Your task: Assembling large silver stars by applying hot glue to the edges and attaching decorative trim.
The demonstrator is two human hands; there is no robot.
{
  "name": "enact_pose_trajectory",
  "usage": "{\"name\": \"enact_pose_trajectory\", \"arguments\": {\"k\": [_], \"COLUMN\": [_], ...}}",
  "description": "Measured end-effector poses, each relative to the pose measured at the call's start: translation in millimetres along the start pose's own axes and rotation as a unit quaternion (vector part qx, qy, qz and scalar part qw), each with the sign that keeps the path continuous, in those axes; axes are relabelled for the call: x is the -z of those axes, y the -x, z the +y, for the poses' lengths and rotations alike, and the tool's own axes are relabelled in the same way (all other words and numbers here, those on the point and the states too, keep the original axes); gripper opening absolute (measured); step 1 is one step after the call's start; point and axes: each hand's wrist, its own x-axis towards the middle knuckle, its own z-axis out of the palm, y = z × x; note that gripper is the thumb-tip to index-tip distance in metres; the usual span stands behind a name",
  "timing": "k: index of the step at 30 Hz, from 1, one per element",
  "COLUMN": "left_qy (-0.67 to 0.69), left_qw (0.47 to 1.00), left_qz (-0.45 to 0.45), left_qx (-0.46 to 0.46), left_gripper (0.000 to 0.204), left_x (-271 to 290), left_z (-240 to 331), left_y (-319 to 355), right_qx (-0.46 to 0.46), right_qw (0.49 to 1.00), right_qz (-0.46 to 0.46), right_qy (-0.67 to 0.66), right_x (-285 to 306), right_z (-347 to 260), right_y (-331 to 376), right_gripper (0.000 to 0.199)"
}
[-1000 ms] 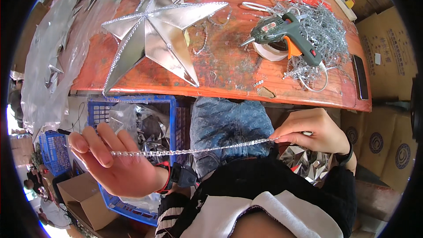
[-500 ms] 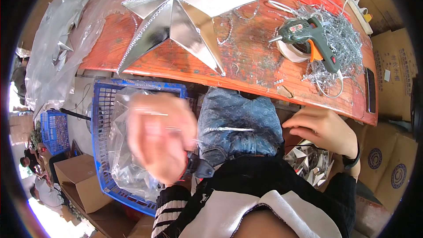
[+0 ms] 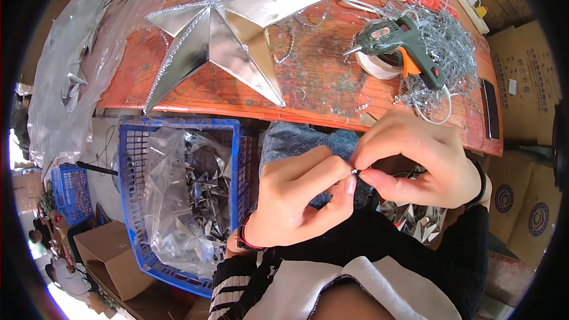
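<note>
Pinching silver trim (image 3: pixel 355 172), fingers (image 3: pixel 333 169) close, carton (image 3: pixel 524 74) with printed characters

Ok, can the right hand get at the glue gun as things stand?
Probably yes: the glue gun lies uncovered, partly on the tinsel heap, just beyond the right hand. That hand's fingers seem to pinch a small silvery piece, though, so they'd likely need freeing first.

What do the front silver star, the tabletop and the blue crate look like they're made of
The star looks mirror-finished, perhaps coated card, plastic or thin metal: its facets show sharp reflections. The tabletop seems wood, painted or stained orange-red and worn: grain-like streaks and scuffs show. The blue crate is probably moulded plastic: smooth rim, evenly gridded walls.
</note>
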Motion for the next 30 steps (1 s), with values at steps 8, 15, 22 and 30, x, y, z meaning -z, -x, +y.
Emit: {"name": "enact_pose_trajectory", "arguments": {"k": [8, 15, 22, 30], "left_qy": [-0.047, -0.047, 0.002, 0.029], "left_qw": [0.998, 0.997, 0.999, 0.999], "left_qz": [0.013, 0.017, -0.029, -0.004], "left_qx": [-0.038, -0.052, 0.019, 0.034], "left_gripper": [0.010, 0.012, 0.011, 0.010], "left_x": [-2.7, -5.9, 1.9, 7.5], "left_z": [-7.8, -12.6, -12.8, -18.5], "left_y": [1.0, -0.4, 8.0, 26.4], "right_qx": [0.006, 0.013, -0.005, 0.061], "right_qw": [1.000, 0.999, 0.989, 0.958], "right_qz": [-0.015, -0.022, -0.046, -0.068], "right_qy": [0.010, 0.035, 0.140, 0.270], "right_x": [-2.9, -2.2, 20.8, 43.4], "right_z": [1.2, -0.8, -12.6, -11.4], "right_y": [-1.4, -5.2, -31.3, -116.6], "right_gripper": [0.023, 0.024, 0.023, 0.016]}}
